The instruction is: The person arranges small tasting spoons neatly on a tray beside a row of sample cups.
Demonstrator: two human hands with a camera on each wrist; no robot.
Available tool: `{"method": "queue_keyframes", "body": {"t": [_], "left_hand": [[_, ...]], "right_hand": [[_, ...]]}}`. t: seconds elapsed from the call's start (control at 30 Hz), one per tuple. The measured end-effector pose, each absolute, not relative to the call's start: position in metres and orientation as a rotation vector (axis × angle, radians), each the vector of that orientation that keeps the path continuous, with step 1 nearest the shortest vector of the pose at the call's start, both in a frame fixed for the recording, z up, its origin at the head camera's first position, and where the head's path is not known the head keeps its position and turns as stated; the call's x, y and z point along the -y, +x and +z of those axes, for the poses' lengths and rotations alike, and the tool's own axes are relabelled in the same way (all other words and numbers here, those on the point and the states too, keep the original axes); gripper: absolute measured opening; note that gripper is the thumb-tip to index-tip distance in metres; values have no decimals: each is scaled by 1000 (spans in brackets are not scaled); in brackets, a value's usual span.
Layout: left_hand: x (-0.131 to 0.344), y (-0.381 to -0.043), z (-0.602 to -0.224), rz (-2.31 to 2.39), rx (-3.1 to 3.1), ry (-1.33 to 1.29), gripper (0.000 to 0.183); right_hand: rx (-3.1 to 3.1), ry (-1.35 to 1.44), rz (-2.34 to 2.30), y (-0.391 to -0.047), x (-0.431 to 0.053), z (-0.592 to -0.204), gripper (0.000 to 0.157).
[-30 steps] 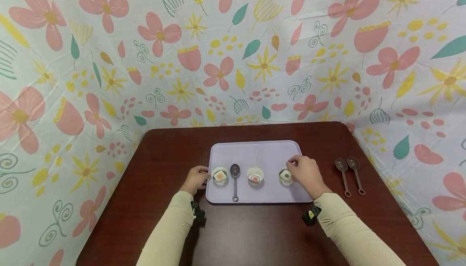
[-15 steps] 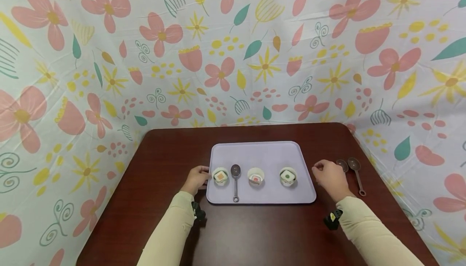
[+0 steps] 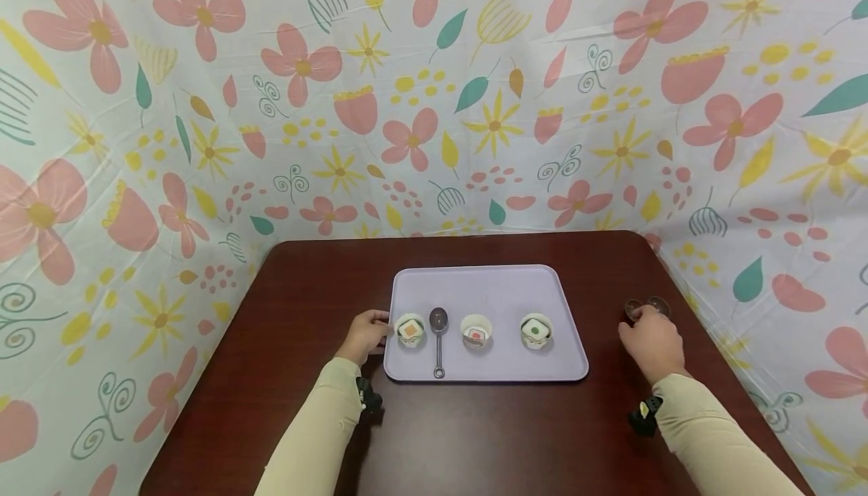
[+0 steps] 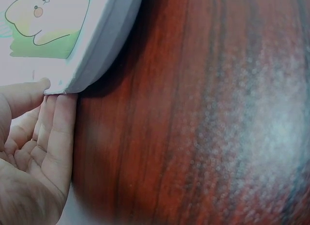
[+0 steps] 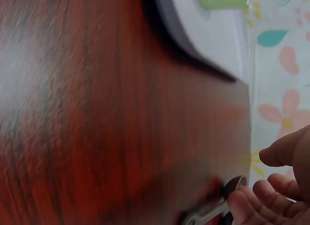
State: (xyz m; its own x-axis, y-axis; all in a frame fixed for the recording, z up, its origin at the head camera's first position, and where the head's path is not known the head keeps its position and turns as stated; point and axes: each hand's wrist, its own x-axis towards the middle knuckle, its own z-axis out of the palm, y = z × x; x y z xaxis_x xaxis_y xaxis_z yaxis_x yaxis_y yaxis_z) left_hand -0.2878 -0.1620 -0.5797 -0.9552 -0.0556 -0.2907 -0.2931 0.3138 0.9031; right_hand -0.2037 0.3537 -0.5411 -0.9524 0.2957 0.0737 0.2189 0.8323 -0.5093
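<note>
Two brown spoons (image 3: 659, 303) at right of the head frame, on the counter (image 3: 502, 436), handles covered by the right hand (image 3: 652, 344). Right grip: clear gap between thumb and bent fingers; fingertips at one spoon in the right wrist frame, contact not certain. Left hand (image 3: 362, 336), left of lower centre: narrow grip, pinching the tray (image 3: 484, 285) edge. On tray, left to right: cup (image 3: 410, 341), single spoon (image 3: 438, 320), two more cups (image 3: 476, 321).
</note>
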Motion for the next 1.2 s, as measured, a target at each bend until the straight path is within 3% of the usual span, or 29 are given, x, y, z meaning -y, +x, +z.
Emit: {"method": "queue_keyframes", "body": {"t": [0.17, 0.33, 0.53, 0.73, 1.07, 1.2], "left_hand": [[162, -289, -581, 1711, -2359, -312, 37], [161, -289, -580, 1709, -2364, -318, 37], [161, -288, -579, 1714, -2356, -317, 36], [161, -286, -578, 1721, -2348, -309, 36], [162, -287, -579, 1714, -2361, -316, 36], [162, -287, -579, 1724, -2358, -315, 36]], "right_hand": [[2923, -464, 800, -199, -361, -539, 47], [2948, -431, 766, -197, -366, -542, 38], [2991, -425, 736, -195, -371, -548, 39], [2983, -394, 739, -190, -372, -552, 18], [2970, -436, 770, -192, -377, -562, 27], [2951, -480, 803, -195, -377, -563, 22]]}}
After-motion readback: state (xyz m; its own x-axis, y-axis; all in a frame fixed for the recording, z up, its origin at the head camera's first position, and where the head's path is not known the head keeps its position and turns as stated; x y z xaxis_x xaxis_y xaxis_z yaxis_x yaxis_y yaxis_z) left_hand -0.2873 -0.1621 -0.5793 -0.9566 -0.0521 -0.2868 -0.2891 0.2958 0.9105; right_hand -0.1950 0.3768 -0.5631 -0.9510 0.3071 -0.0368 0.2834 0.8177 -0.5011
